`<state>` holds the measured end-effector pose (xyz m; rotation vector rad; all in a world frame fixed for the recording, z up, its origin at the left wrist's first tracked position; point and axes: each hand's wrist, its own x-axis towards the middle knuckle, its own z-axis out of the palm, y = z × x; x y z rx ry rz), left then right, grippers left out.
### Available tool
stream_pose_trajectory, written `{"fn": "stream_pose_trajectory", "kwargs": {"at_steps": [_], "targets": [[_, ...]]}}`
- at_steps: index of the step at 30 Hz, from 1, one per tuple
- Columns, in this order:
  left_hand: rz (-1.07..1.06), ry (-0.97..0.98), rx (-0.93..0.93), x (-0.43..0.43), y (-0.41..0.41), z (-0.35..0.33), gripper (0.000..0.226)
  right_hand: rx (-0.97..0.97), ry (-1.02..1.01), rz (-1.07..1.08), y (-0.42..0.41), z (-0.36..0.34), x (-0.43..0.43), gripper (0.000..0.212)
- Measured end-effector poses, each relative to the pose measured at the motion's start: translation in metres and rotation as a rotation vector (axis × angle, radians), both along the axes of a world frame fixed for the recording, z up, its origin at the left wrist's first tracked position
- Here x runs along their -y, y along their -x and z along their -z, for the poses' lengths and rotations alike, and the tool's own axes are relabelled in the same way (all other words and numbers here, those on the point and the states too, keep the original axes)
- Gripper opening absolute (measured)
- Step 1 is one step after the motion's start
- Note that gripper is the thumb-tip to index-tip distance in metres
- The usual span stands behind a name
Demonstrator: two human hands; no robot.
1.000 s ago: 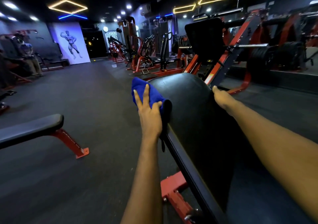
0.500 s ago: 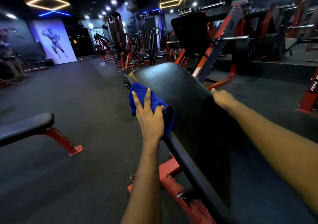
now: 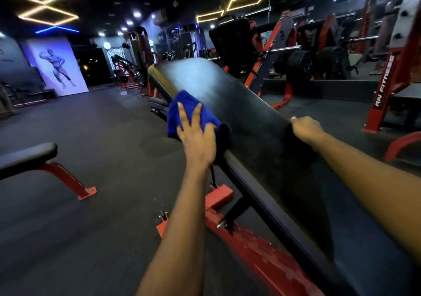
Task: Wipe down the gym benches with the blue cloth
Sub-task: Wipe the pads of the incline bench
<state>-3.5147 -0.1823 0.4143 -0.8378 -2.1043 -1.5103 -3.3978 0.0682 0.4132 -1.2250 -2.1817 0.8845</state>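
The left grip (image 3: 198, 136), fingers spread flat, is pressing the blue cloth (image 3: 174, 116) against the left edge of the black table (image 3: 227, 95), while the right grip (image 3: 306, 128) is curling around its right edge.

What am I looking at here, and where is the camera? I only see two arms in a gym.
There is no machine here: these are a person's own two arms. The single picture comes from a camera worn on the person's head, looking forward and down. The left hand presses a blue cloth with straight fingers against the left edge of a tilted black padded bench. The right hand curls over the bench's right edge, apparently to steady it. The bench stands on a red frame. A second bench stands apart at the left, and weight plates hang on a machine behind.
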Motion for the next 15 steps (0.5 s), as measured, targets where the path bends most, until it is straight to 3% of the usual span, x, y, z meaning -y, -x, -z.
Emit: {"fn": "stream_pose_trajectory", "kwargs": {"at_steps": [4, 9, 15], "targets": [[-0.018, -0.108, 0.073, -0.006, -0.058, 0.022, 0.058, 0.022, -0.007, 0.086, -0.065, 0.030, 0.006, 0.053], [0.118, -0.107, 0.036, 0.002, -0.174, 0.093, 0.064, 0.026, 0.012, -0.021, -0.105, 0.053, 0.004, 0.046], [-0.009, -0.028, 0.107, -0.011, -0.098, 0.039, 0.056, -0.032, -0.027, -0.103, -0.112, 0.061, 0.002, 0.040]]}}
